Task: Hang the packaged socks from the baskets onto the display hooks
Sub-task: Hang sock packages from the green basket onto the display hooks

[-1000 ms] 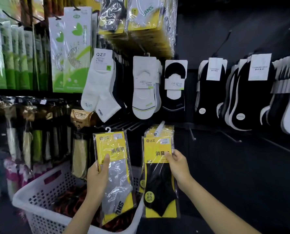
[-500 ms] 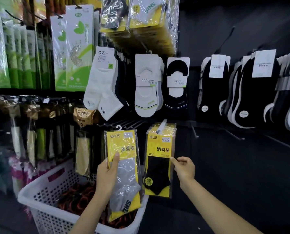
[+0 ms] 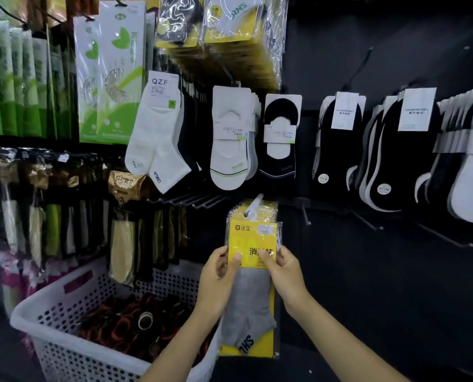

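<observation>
One sock pack (image 3: pixel 253 239), left hand (image 3: pixel 216 277), right hand (image 3: pixel 285 274) pinching, QZF label (image 3: pixel 162 86) above

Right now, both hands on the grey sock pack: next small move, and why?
Probably lift the grey sock pack a little toward the white-tipped hook, then push its top on. The left hand and right hand both pinch its yellow card, and its top edge sits just below the hook tip, in front of the yellow packs hanging there.
</observation>
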Demonstrator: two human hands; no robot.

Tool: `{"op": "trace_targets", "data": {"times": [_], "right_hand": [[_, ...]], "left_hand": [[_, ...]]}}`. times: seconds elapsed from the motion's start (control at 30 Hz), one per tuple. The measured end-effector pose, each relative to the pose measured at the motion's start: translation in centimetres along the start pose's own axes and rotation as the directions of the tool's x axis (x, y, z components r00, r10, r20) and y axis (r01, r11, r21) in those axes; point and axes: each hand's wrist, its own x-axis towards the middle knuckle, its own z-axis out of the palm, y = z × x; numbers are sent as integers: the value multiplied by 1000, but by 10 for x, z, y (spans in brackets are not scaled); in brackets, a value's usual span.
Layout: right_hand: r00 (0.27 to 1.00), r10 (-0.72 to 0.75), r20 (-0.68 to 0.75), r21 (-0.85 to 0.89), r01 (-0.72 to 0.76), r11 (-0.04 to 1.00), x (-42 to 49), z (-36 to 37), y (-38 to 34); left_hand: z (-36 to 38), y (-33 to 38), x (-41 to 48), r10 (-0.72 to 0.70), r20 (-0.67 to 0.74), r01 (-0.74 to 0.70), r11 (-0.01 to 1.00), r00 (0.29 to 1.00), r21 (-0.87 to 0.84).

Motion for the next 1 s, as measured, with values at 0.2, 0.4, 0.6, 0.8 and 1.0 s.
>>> {"op": "trace_targets", "data": {"times": [0.2, 0.4, 0.6, 0.8, 1.0], "right_hand": [[999, 3, -45, -73, -6, 997, 18, 1, 4], [995, 34, -94, -160, -49, 986, 33, 12, 16], [974, 195, -118, -53, -203, 978, 33, 2, 30], [941, 302, -154, -48, -313, 949, -9, -50, 78], [831, 548, -93, -199, -555, 808, -121, -128, 166]], "left_hand": [[-1, -5, 3, -41, -46, 44, 998, 998, 51], [-3, -18, 16, -78, -60, 84, 991, 995, 108], [4, -34, 26, -115, -26, 118, 968, 993, 222], [3, -65, -22, -170, 11, 160, 944, 985, 288], [12, -138, -149, -505, 39, 474, 832, 862, 288]]}}
